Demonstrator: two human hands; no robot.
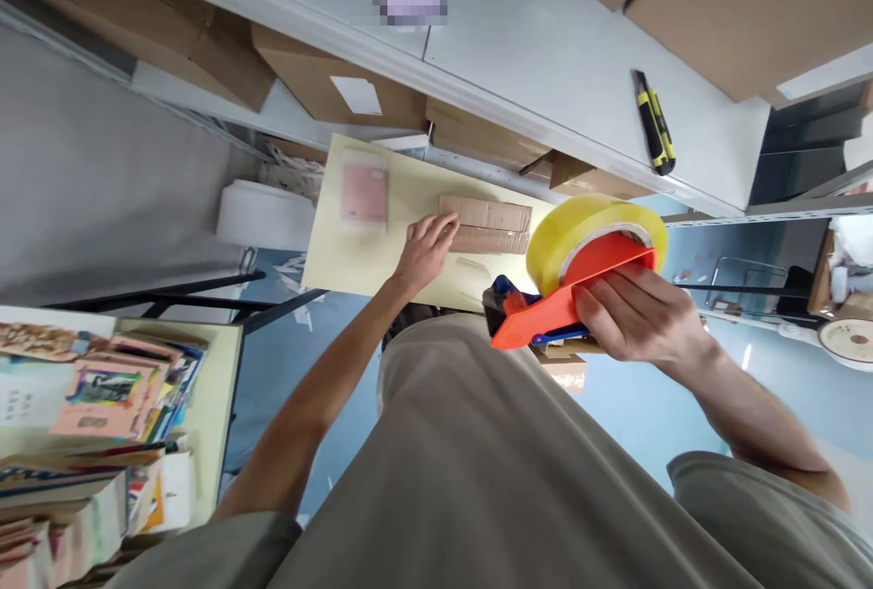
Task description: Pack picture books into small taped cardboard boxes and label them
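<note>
Tape dispenser [579, 275] clenched in right hand [637, 316]'s grip; left hand [426, 248] flat, released, on cardboard [486, 224].

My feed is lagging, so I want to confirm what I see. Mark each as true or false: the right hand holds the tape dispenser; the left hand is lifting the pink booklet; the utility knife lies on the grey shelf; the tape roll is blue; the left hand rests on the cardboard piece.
1. The right hand holds the tape dispenser: true.
2. The left hand is lifting the pink booklet: false; the booklet lies on the pale yellow table, apart from the hand.
3. The utility knife lies on the grey shelf: true.
4. The tape roll is blue: false; it is yellow.
5. The left hand rests on the cardboard piece: true.
</note>
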